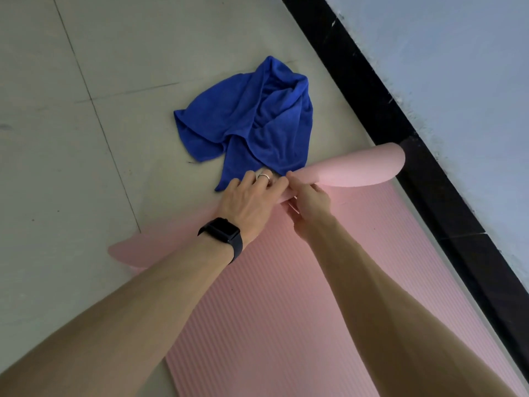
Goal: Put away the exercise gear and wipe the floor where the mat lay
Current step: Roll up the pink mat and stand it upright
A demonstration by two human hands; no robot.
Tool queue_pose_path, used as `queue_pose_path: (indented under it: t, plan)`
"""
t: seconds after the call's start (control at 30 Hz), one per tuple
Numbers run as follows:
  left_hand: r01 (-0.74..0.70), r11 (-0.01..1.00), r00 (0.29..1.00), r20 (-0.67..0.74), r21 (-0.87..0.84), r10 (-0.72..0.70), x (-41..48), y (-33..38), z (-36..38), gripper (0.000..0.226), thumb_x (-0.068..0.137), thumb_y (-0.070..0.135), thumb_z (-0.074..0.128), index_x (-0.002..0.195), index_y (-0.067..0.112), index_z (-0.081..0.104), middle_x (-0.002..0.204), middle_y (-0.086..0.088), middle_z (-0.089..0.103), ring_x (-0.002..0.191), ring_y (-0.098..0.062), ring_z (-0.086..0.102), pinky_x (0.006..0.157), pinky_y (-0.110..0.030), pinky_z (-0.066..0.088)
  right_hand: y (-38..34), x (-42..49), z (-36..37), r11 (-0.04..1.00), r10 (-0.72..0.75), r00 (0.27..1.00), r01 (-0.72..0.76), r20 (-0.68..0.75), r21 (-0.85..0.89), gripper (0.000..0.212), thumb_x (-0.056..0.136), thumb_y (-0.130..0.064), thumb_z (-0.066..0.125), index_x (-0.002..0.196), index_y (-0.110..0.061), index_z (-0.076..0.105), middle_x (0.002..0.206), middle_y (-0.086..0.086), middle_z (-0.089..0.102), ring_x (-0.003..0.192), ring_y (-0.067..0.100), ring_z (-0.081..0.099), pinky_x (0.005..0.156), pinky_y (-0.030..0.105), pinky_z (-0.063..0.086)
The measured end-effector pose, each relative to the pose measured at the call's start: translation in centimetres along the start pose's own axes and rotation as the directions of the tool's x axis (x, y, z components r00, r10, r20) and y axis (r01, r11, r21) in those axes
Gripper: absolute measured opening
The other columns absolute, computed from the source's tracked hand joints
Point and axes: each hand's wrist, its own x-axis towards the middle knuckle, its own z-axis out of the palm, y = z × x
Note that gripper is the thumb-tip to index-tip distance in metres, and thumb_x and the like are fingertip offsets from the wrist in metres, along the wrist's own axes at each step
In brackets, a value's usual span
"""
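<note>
A pink ribbed exercise mat [286, 296] lies on the tiled floor along the wall. Its far end is curled over into a loose roll [357, 170]. My left hand [249, 202], with a ring and a black watch on the wrist, grips the curled edge at its middle. My right hand [309, 202] pinches the same edge right beside it. A crumpled blue towel [249, 118] lies on the floor just beyond the mat's end, touching my left fingers.
A black skirting strip [400, 124] and a pale blue wall [458, 67] run diagonally on the right, close to the mat's edge. Grey floor tiles [71, 138] stretch to the left and beyond the towel.
</note>
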Motion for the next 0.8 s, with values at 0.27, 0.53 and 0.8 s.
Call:
queue_pose_path:
  t: [0.27, 0.53, 0.8]
  plan:
    - [0.379, 0.843, 0.88, 0.431, -0.383, -0.2, 2.0, 0.1, 0.4, 0.049, 0.087, 0.05, 0.062, 0.122, 0.021, 0.045, 0.115, -0.004, 0.059, 0.1, -0.027, 0.06, 0.076, -0.038, 0.048, 1.5, 1.3, -3.7, 0.959, -0.037, 0.996, 0.012, -0.084, -0.282, 0.033, 0.082, -0.022, 0.082, 0.1, 0.002, 0.069, 0.069, 0.003, 0.066, 0.044, 0.009, 0.053, 0.046, 0.021, 0.043]
    - [0.261, 0.961, 0.931, 0.286, -0.087, -0.227, 1.1, 3.3, -0.2, 0.037, 0.092, 0.033, 0.061, 0.122, 0.018, 0.048, 0.116, -0.005, 0.061, 0.104, -0.029, 0.057, 0.076, -0.039, 0.04, 1.0, -0.5, -5.6, 0.31, -0.52, 0.849, 0.088, -0.092, -0.947, 0.093, 0.07, -0.068, 0.074, 0.132, -0.007, 0.04, 0.131, 0.013, 0.039, 0.115, 0.031, 0.042, 0.097, 0.04, 0.042]
    - [0.046, 0.983, 0.972, 0.234, -0.177, -0.004, -2.4, 5.5, -0.9, 0.048, 0.086, 0.047, 0.065, 0.124, 0.022, 0.05, 0.122, 0.001, 0.058, 0.11, -0.024, 0.051, 0.085, -0.038, 0.042, 2.9, -2.4, -11.7, -0.312, -0.509, 0.686, 0.417, 0.521, -0.854, 0.047, 0.094, -0.048, 0.057, 0.139, -0.037, 0.048, 0.144, -0.005, 0.046, 0.132, 0.024, 0.04, 0.088, 0.048, 0.054]
